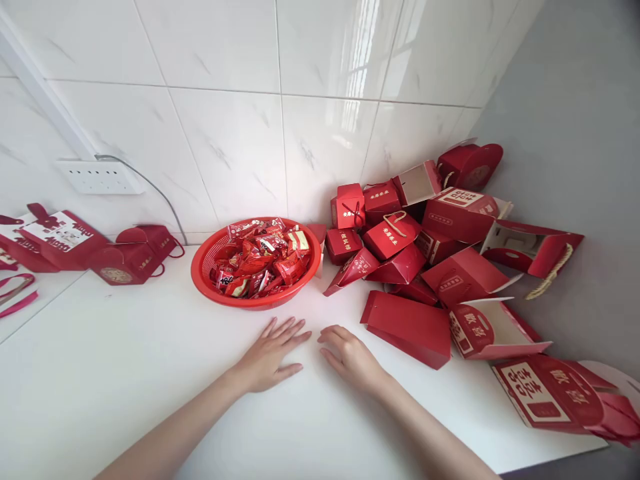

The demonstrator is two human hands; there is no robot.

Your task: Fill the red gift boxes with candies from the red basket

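My left hand (267, 358) lies flat on the white table (150, 373), palm down, its fingers spread and holding nothing. Just to its right rests my right hand (354, 360), loosely bent, with the thumb apart from the fingers and nothing seen in it. Beyond the hands stands a red plastic basket (200, 283) with small holes in its side. It is heaped with candies (263, 260) in red and gold wrappers. Nearest to my right hand among the boxes is a plain red gift box (407, 327), lying on its side.
A pile of red gift boxes (393, 235) with gold lettering, several with rope handles, fills the right side. More red boxes (125, 261) and ribbons (19, 293) lie at the left. Behind are a tiled wall (230, 153), a socket panel (100, 178) and a cable (160, 193).
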